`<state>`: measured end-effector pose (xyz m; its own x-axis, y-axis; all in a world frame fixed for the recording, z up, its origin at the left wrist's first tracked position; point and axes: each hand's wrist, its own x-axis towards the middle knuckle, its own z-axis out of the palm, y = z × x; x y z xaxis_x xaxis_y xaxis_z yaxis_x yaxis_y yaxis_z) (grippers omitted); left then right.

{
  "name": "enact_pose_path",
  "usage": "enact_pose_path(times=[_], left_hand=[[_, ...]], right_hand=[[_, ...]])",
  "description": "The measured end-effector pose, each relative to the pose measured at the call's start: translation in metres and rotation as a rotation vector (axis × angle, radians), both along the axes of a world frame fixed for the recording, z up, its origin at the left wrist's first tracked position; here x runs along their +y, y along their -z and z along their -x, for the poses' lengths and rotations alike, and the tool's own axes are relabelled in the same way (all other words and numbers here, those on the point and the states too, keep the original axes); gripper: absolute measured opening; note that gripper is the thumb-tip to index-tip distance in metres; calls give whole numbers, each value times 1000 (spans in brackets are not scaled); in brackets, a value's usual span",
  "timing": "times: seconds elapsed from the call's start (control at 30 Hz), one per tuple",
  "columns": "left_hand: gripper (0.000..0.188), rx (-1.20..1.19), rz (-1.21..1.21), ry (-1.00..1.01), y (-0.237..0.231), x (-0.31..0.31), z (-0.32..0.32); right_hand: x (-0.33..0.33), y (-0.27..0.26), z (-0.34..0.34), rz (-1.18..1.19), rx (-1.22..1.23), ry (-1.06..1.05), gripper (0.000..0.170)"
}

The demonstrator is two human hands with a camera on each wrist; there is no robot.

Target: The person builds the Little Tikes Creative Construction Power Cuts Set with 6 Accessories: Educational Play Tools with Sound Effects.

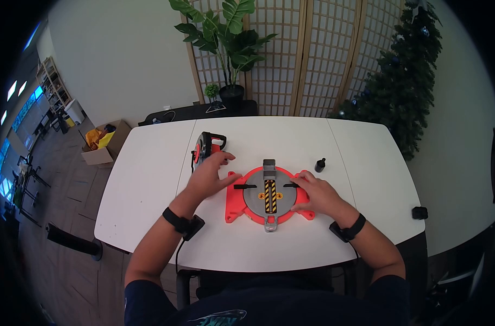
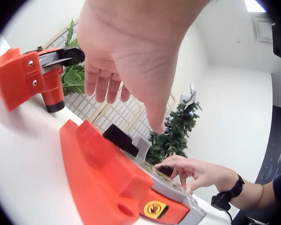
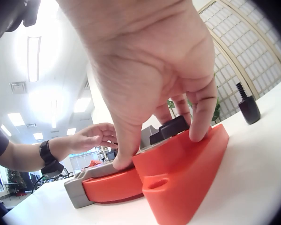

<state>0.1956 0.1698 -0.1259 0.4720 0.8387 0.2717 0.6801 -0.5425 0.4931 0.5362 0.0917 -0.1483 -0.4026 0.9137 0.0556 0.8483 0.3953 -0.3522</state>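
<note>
A red-orange toy miter saw base (image 1: 235, 205) lies on the table, with a round grey turntable (image 1: 254, 202) and a black-and-yellow striped strip (image 1: 270, 196) across its middle. My left hand (image 1: 205, 178) hovers over the base's left side, fingers extended and palm bare in the left wrist view. On the base's right side, my right hand (image 1: 320, 195) rests with thumb and fingers spread wide. Its thumb touches the turntable's edge, and its fingers straddle a black lever (image 3: 174, 126). Behind the left hand stands the red and black saw head (image 1: 203, 145), partly covered by it.
A black knob with a threaded shaft (image 1: 320, 165) stands to the right behind the base. A small black object (image 1: 419, 213) sits by the table's right edge. Beyond the white table (image 1: 149, 190) are a potted plant (image 1: 232, 92) and a cardboard box (image 1: 116, 142).
</note>
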Motion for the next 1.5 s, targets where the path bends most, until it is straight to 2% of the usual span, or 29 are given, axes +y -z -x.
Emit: enact_pose_path(times=[0.07, 0.1, 0.2, 0.27, 0.33, 0.37, 0.5, 0.57, 0.7, 0.8, 0.87, 1.07, 1.3, 1.37, 1.5], left_hand=[[51, -134, 91, -72, -15, 9, 8], [44, -88, -25, -117, -17, 16, 12], [45, -87, -93, -228, -27, 37, 26], [52, -16, -97, -279, -35, 51, 34], [63, 106, 24, -433, -41, 63, 41], [70, 175, 8, -435, -40, 70, 45], [73, 323, 51, -478, -49, 84, 38], [63, 478, 298, -503, -63, 82, 26], [50, 442, 409, -468, -57, 87, 21], [44, 496, 371, -459, -47, 92, 18], [42, 558, 234, -450, -45, 90, 14], [34, 656, 169, -466, -33, 83, 4], [29, 653, 129, -475, -32, 81, 4], [33, 562, -2, -450, -27, 83, 12], [35, 550, -24, -417, -37, 77, 19]], right_hand=[[-2, -8, 0, 30, 10, -6, 83], [-2, -10, -2, 65, 45, -6, 80], [1, -15, -6, 110, 106, -16, 75], [3, -23, -5, 118, 132, -25, 73], [4, -34, -3, 215, 89, 71, 67], [7, -33, -5, 215, 89, 69, 67], [12, -43, -9, 167, 154, 109, 59], [12, -45, -8, 170, 156, 132, 57], [15, -42, -9, 132, 183, 136, 54], [15, -50, -5, 152, 164, 145, 53], [15, -51, -4, 178, 144, 150, 52], [15, -48, -2, 187, 142, 140, 50], [15, -50, -2, 140, 146, 186, 43], [16, -49, -3, 131, 148, 209, 41], [18, -45, -5, 146, 183, 179, 40]])
